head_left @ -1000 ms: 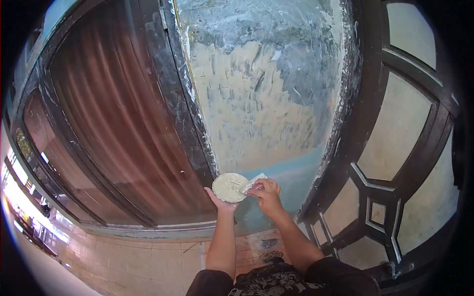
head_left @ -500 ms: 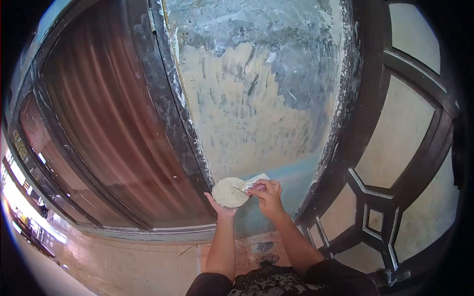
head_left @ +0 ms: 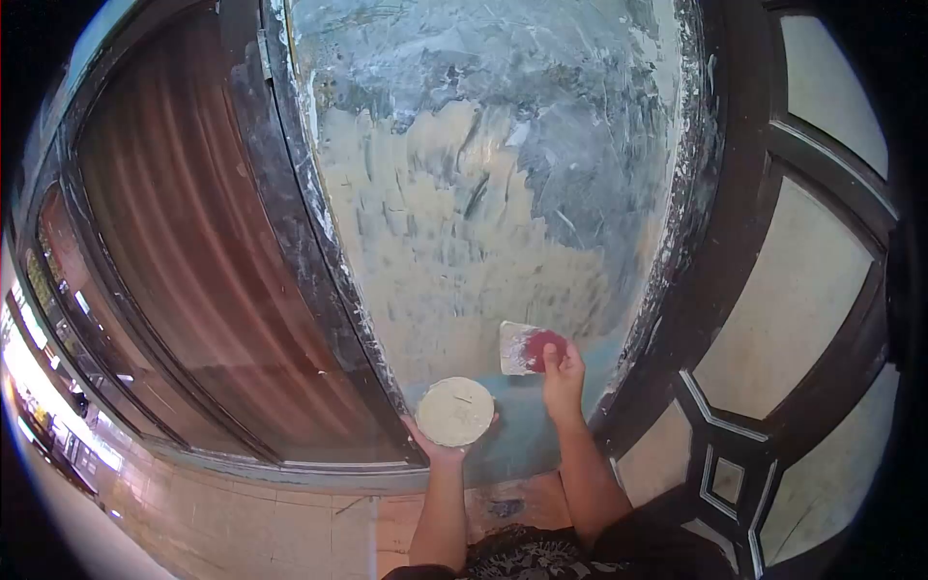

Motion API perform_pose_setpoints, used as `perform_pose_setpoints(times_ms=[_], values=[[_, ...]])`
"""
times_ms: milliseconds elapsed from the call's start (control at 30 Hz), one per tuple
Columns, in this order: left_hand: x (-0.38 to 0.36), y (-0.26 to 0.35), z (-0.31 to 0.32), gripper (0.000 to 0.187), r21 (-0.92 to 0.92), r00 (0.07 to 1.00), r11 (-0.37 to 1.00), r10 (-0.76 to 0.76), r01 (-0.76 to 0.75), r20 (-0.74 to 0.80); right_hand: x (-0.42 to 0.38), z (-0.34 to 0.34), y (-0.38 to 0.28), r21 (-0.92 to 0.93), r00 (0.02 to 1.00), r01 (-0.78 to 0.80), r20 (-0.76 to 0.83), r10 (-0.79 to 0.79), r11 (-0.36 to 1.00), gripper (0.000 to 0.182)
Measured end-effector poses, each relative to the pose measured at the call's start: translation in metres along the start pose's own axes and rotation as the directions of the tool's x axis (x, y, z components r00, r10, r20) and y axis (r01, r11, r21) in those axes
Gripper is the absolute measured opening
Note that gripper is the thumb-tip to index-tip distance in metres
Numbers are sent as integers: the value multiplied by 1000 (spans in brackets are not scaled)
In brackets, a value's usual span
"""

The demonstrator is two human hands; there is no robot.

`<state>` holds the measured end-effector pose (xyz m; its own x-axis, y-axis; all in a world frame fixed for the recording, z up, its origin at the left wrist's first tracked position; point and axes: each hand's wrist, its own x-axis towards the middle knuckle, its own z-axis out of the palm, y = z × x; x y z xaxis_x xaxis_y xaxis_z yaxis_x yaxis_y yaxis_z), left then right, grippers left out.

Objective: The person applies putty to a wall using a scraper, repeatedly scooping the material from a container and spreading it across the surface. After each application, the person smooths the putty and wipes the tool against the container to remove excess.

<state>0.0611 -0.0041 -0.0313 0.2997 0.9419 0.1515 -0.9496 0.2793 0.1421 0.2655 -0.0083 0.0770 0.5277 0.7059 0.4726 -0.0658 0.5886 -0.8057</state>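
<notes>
While the right hand (head_left: 563, 379) grips the red handle of a putty knife (head_left: 522, 348), its pale blade lies flat against the wall panel (head_left: 464, 222), at the lower edge of the cream filler already spread there. The fingers are clenched round the handle, thumb on the near side, and the forearm rises from the bottom of the view.

Just to the left and a little lower, the left hand (head_left: 440, 443) grasps a round plate of filler (head_left: 454, 411) from beneath, the palm cupped under it and the fingertips showing at its rim. The plate tilts toward the viewer, so its cream load faces out (a few scrape marks cross it). Plate and knife are near each other but apart.

Behind both hands, the wall panel is blue-grey and scuffed above, cream across its middle, and plain blue in a band at the foot, where the knife sits. A dark, paint-spattered frame (head_left: 300, 242) runs down the panel's left side, and beyond it hangs a reddish-brown corrugated shutter (head_left: 184, 232). To the right stands a dark wooden door (head_left: 744, 319) with pale panes set in angular mouldings. Below, pale floor tiles (head_left: 271, 527) show, with a bright strip at the far left edge too blurred to read.
</notes>
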Motion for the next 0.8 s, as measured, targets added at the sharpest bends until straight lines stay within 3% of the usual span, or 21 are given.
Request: perform_pose_setpoints(times_ms=[33,100,133,233,267,367,400,467,533,700,733,800], values=[[2,-4,2,111,-10,1000,1000,-4,4,-6,7,-2,-5,0,1000,2,5,-2,1000,17],[4,-13,9,110,-3,998,1000,19,-19,-52,18,-10,-18,227,981,-194,19,195,954,20],[6,-17,14,110,8,994,999,39,-38,-98,26,-12,-19,281,980,-200,49,194,939,32],[5,-21,13,111,22,999,1000,15,-16,42,55,-10,-52,190,980,-193,-6,198,962,30],[5,-23,11,111,55,999,998,30,-32,37,69,-11,-57,244,994,-106,24,104,964,26],[2,-22,5,110,32,997,998,57,-55,-58,119,-10,-89,-19,968,234,99,-231,972,24],[4,-22,4,110,41,999,998,39,-40,27,136,-6,-107,-75,938,333,131,-321,940,27],[3,-20,10,111,-9,999,1000,12,-12,29,162,8,-150,-260,915,397,187,-358,880,31],[5,-19,15,112,-61,999,998,-11,14,39,203,15,-162,-518,831,536,189,-523,666,37],[11,-19,18,112,166,997,984,54,-63,58,253,34,-202,-652,793,575,298,-531,494,45],[10,-20,24,111,138,997,988,74,-72,-9,255,37,-207,-693,804,565,341,-487,448,46],[13,-19,25,110,44,998,997,66,-66,10,258,42,-207,-681,788,593,382,-482,430,45]])
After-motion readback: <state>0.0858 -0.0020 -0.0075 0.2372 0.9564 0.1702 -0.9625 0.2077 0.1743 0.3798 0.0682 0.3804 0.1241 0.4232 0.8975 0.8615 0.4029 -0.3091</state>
